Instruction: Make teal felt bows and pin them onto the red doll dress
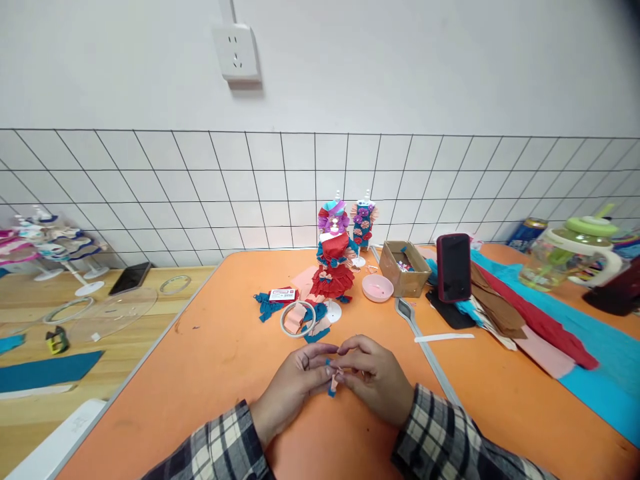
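My left hand (301, 375) and my right hand (373, 375) meet above the orange tabletop, fingers closed together on a small pink and blue crepe paper piece (333, 383). Part of that piece is hidden by my fingers. Just beyond my hands lies a roll of white tape (298, 319), with pink and blue paper scraps (317, 335) around it. Farther back stands a small dress form (334, 267) in a red, blue and purple paper dress, on a white round base.
A pink bowl (377, 288) and a cardboard box (405, 268) stand right of the dress form. A phone (453, 268) stands upright beside coloured paper sheets (540, 313). Grey scissors-like handle or strap (406, 311) lies nearby. A jug (565, 257) stands far right.
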`<state>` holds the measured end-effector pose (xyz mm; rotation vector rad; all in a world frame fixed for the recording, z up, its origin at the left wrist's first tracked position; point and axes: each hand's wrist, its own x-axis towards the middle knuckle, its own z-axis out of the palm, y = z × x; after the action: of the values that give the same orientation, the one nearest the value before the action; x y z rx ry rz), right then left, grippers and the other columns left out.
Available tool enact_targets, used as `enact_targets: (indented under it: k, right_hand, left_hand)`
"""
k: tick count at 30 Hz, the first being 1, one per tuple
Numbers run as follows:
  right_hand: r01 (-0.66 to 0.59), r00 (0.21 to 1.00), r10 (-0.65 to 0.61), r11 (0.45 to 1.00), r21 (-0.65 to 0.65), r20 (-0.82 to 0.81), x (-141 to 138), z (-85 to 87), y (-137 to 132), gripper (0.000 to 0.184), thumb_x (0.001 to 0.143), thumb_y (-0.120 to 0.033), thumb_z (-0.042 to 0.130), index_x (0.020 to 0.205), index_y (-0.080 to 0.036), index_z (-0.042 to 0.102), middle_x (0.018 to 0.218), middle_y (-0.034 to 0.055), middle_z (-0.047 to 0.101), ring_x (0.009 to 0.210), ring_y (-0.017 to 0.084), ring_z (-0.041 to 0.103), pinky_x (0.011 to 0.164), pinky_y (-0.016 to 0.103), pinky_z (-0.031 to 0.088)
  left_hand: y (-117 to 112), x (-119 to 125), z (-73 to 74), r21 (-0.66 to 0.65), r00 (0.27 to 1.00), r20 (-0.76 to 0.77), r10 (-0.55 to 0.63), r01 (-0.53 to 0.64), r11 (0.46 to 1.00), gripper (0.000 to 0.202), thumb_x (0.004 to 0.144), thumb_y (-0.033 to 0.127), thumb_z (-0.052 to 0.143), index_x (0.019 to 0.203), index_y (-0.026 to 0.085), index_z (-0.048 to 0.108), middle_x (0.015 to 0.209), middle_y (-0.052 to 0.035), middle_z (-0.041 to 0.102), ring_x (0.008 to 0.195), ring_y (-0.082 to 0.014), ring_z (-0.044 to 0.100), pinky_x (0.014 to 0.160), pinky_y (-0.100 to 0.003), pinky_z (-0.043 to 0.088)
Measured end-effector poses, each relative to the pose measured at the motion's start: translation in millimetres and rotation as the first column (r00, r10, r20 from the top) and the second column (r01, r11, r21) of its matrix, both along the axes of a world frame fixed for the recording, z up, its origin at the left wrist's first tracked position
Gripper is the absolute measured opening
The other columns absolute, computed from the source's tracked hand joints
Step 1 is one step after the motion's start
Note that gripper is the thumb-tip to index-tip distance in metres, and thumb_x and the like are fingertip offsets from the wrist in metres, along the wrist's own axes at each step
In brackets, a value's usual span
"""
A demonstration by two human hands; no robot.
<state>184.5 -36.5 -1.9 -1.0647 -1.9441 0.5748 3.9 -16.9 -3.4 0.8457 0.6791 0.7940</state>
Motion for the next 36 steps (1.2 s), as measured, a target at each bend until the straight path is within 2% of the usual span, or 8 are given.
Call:
enact_targets:
  k: [5, 8, 14, 18, 23, 27, 30, 36]
  right_hand:
    - [-0.010, 0.999, 0.015, 0.994, 0.109, -0.044, 8.9, 7.6, 2.8, 0.018, 0.087, -0.022, 0.056, 0.092, -0.024, 0.074, 0.089, 0.0035, 0.071, 0.080, 0.013, 0.066, 0.072, 0.022, 0.052]
    - [0.116, 0.988, -0.139, 0.958, 0.262, 0.071, 31.9, 28.5, 23.2, 0.025, 0.091, -0.021, 0.048, 0.098, -0.024, 0.072, 0.091, 0.0033, 0.073, 0.083, 0.014, 0.067, 0.075, 0.024, 0.052]
    - [0.541, 0.665, -0.697, 0.697, 0.471, 0.268, 102.0, 63.5, 103.3, 0.038, 0.087, -0.014, 0.043, 0.118, -0.017, 0.064, 0.113, 0.0104, 0.068, 0.102, 0.024, 0.062, 0.085, 0.035, 0.049]
    - [0.586, 0.579, -0.756, 0.647, 0.489, 0.306, 120.5, 56.2, 121.8, 0.036, 0.085, -0.017, 0.048, 0.118, -0.018, 0.063, 0.122, 0.0122, 0.062, 0.109, 0.027, 0.056, 0.087, 0.039, 0.047]
    - [0.719, 0.664, -0.742, 0.600, 0.351, -0.091, 100.0, 29.6, 85.9, 0.025, 0.086, -0.032, 0.052, 0.096, -0.017, 0.069, 0.088, 0.0083, 0.070, 0.076, 0.021, 0.062, 0.068, 0.032, 0.049]
    - [0.225, 0.973, -0.224, 0.974, 0.024, -0.047, 54.3, 12.8, 47.1, 0.028, 0.088, -0.037, 0.051, 0.093, -0.020, 0.072, 0.094, 0.0078, 0.071, 0.087, 0.020, 0.065, 0.073, 0.029, 0.050]
    - [-0.009, 0.990, -0.029, 0.962, -0.273, -0.135, 20.7, 6.9, 28.4, 0.029, 0.084, -0.038, 0.058, 0.100, -0.019, 0.071, 0.091, 0.0074, 0.073, 0.082, 0.019, 0.066, 0.072, 0.029, 0.052]
    - [-0.189, 0.954, 0.040, 0.848, -0.495, -0.297, -0.5, 3.1, 21.2, 0.022, 0.074, -0.037, 0.067, 0.078, -0.016, 0.068, 0.073, 0.0050, 0.071, 0.069, 0.017, 0.065, 0.064, 0.028, 0.052]
  left_hand:
    - [1.2, -1.1, 1.2, -0.085, 0.996, 0.056, 0.071, -0.066, 0.994, 0.039, 0.071, 0.014, 0.076, 0.107, 0.012, 0.060, 0.085, -0.0062, 0.068, 0.072, -0.0134, 0.065, 0.070, -0.026, 0.049]
    - [4.9, -2.5, -0.8, -0.063, 0.996, 0.028, 0.079, -0.077, 0.995, 0.037, 0.071, 0.015, 0.076, 0.105, 0.012, 0.060, 0.084, -0.0052, 0.066, 0.070, -0.0136, 0.064, 0.069, -0.028, 0.050]
    - [11.5, -2.7, -7.6, 0.081, 0.995, -0.032, 0.097, -0.094, 0.992, 0.043, 0.069, 0.021, 0.079, 0.107, 0.014, 0.059, 0.084, -0.0019, 0.059, 0.066, -0.0152, 0.065, 0.067, -0.031, 0.049]
    - [13.0, -2.6, -5.9, 0.159, 0.976, -0.118, 0.181, -0.162, 0.974, 0.046, 0.067, 0.023, 0.080, 0.106, 0.015, 0.056, 0.086, 0.0002, 0.056, 0.064, -0.0133, 0.065, 0.065, -0.028, 0.048]
    - [12.9, -1.6, -6.3, 0.194, 0.964, -0.185, 0.190, -0.154, 0.969, 0.044, 0.065, 0.024, 0.081, 0.097, 0.016, 0.052, 0.075, 0.0035, 0.057, 0.063, -0.0142, 0.065, 0.064, -0.027, 0.048]
    - [10.1, 1.4, -7.7, 0.194, 0.967, -0.215, 0.137, -0.095, 0.976, 0.044, 0.064, 0.024, 0.081, 0.094, 0.018, 0.049, 0.072, 0.0041, 0.059, 0.060, -0.0148, 0.065, 0.062, -0.028, 0.049]
    - [9.2, 2.3, -5.4, 0.229, 0.960, -0.239, 0.145, -0.090, 0.969, 0.042, 0.062, 0.022, 0.081, 0.090, 0.018, 0.050, 0.071, 0.0042, 0.059, 0.060, -0.0123, 0.063, 0.061, -0.025, 0.047]
    - [10.5, 0.8, -2.4, 0.258, 0.963, -0.229, 0.141, -0.080, 0.963, 0.040, 0.063, 0.024, 0.081, 0.087, 0.019, 0.049, 0.069, 0.0038, 0.061, 0.061, -0.0110, 0.060, 0.060, -0.023, 0.045]
